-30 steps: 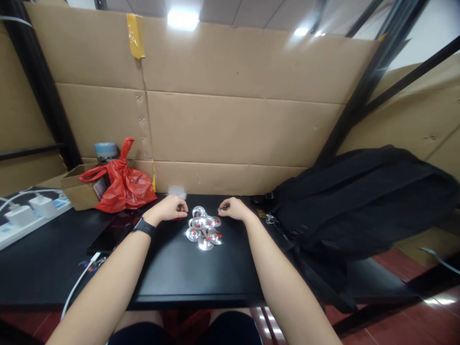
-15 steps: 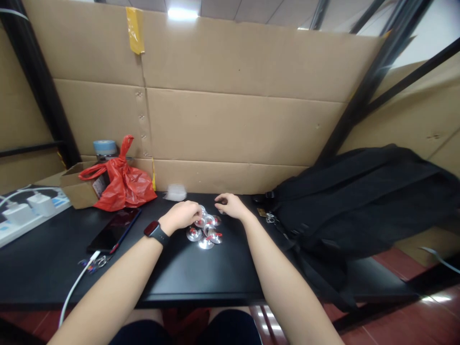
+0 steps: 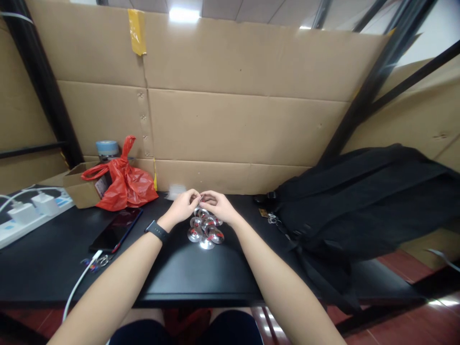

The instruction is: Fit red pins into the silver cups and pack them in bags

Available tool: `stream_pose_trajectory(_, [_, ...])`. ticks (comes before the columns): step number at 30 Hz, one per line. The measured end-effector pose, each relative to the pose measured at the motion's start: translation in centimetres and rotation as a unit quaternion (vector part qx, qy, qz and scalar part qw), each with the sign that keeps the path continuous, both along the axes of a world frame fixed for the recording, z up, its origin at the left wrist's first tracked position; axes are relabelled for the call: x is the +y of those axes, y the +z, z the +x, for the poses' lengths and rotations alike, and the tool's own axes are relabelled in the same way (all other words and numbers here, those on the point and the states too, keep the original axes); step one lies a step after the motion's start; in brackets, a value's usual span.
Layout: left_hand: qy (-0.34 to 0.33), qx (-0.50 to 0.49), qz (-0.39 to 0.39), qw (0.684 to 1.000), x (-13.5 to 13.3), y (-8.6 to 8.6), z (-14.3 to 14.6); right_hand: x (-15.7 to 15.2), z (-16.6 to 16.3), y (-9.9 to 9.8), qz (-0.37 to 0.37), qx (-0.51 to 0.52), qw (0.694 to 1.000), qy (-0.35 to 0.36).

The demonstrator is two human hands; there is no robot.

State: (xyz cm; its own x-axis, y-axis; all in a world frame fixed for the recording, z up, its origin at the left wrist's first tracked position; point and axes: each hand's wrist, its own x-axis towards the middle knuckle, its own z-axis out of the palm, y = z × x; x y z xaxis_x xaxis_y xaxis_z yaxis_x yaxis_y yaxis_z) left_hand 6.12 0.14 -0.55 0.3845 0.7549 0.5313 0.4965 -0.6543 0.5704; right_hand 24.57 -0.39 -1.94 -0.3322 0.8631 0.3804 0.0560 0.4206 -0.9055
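Several small shiny finger cymbals [image 3: 208, 225], domed metal discs with red straps, lie in an overlapping cluster on the black table [image 3: 201, 275]. Just behind the cluster my two hands meet, fingertips pinched together. My left hand [image 3: 182, 206], with a dark watch strap [image 3: 157, 231] on its wrist, comes in from the left, its fingers closed. From the right, my right hand [image 3: 218, 207] is closed too, thumb against fingers. A tiny dark reddish bit shows between the fingertips; the rest of what they hold is hidden. The rearmost cymbals sit right below the fingers.
A phone [image 3: 117, 230] with a white cable and keys lies at left, near a white power strip [image 3: 36, 218]. Behind it stand a red plastic bag [image 3: 125, 184] and a small cardboard box [image 3: 81, 187]. A black backpack [image 3: 366, 201] fills the right side. Cardboard [image 3: 230, 129] walls the back.
My right hand has moved left to meet my left hand. My left hand has come off the cymbals and shifted slightly up; more of the cluster shows.
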Motion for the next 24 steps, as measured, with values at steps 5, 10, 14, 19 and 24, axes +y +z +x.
stream_pose_trajectory(5, [-0.044,-0.04,-0.027,0.998,0.2,-0.2,0.0,-0.2,0.0,0.3,-0.046,0.024,0.999,0.014])
stream_pose_trajectory(10, [-0.115,-0.081,-0.073,0.987,0.5,-0.4,-0.2,-0.2,0.3,0.3,-0.077,0.055,0.995,0.022])
stream_pose_trajectory(14, [-0.088,-0.037,-0.051,0.994,0.6,-0.2,-0.4,0.0,0.4,0.2,-0.093,0.073,0.993,0.029])
stream_pose_trajectory(19, [-0.047,0.045,-0.007,0.998,0.1,0.4,-0.6,0.2,0.7,0.1,-0.105,0.097,0.989,0.034])
stream_pose_trajectory(24, [-0.035,0.063,-0.012,0.997,-0.2,1.1,-0.9,0.3,1.0,0.1,-0.125,0.121,0.983,0.052])
